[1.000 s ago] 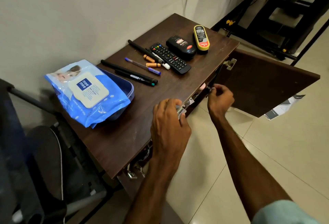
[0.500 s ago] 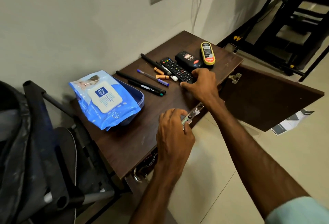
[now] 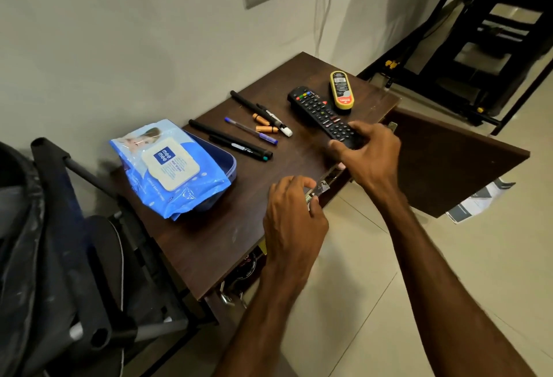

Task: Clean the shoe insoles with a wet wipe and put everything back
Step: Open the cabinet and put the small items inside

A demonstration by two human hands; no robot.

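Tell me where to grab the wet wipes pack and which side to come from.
Probably the near crimped end of the wet wipes pack, which overhangs the blue tub toward the front. Come from above and the front: the wall is close behind it, and the white lid on top lies flat, offering nothing to pinch.

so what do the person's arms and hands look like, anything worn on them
The left hand and right hand are bare: no gloves, rings or watch show. The left arm and right arm are bare too, right to the frame edge, with no sleeve, band or marking in view.
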